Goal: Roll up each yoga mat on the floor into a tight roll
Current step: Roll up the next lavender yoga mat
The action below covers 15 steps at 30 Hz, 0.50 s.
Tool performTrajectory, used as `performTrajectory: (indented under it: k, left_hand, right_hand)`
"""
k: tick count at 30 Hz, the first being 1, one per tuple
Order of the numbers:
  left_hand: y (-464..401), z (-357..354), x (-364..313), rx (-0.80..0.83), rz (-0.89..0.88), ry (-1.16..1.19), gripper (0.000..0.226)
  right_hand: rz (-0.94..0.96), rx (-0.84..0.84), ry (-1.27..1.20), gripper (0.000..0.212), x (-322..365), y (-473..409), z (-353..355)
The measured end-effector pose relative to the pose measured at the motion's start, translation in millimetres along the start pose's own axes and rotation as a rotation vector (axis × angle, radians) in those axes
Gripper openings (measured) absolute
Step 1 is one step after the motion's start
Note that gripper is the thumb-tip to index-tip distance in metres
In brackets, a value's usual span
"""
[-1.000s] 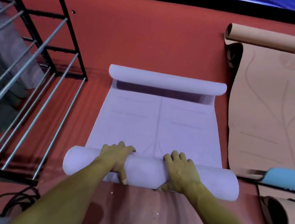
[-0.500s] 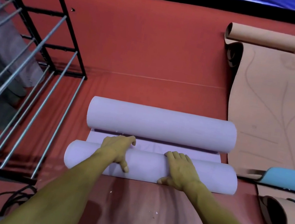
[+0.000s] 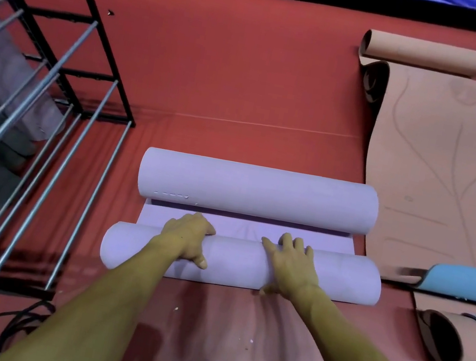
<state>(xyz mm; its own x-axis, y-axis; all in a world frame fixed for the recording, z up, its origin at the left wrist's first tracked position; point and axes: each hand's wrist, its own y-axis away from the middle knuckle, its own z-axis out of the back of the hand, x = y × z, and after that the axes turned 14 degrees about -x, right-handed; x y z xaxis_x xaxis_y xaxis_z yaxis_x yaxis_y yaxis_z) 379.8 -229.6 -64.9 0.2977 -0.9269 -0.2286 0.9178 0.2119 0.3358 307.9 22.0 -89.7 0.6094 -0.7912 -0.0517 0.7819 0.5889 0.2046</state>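
A lilac yoga mat lies on the red floor, rolled from both ends. Its near roll (image 3: 235, 259) is under my hands. Its far roll (image 3: 257, 190) sits just beyond, with a narrow flat strip (image 3: 241, 228) of mat between the two. My left hand (image 3: 188, 240) rests on top of the near roll, fingers draped over its far side, thumb on the near side. My right hand (image 3: 292, 263) lies flat on the roll a little to the right, fingers spread forward.
A tan cork mat (image 3: 455, 167) lies partly unrolled at the right, with its rolled end (image 3: 424, 54) at the back. A blue roll (image 3: 467, 281) and a tan-and-blue roll (image 3: 456, 340) sit at the right edge. A black metal rack (image 3: 51, 115) stands at the left. Cables (image 3: 10, 328) lie at bottom left.
The far end of the lilac mat has curled toward me into a thick roll, leaving only a narrow flat strip. My hands stay on the near roll, almost in the same place.
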Motion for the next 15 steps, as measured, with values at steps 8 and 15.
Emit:
performTrajectory:
  k: [8,15]
  left_hand:
    - [-5,9,-5,0.138,0.017,0.032,0.096]
    - [-2,-18,-20,-0.011,0.016,-0.212,0.122]
  right_hand:
    - [0.006,0.008,-0.11,0.107,-15,-16,4]
    - [-0.041,0.083,-0.112,0.117,-20,-24,8]
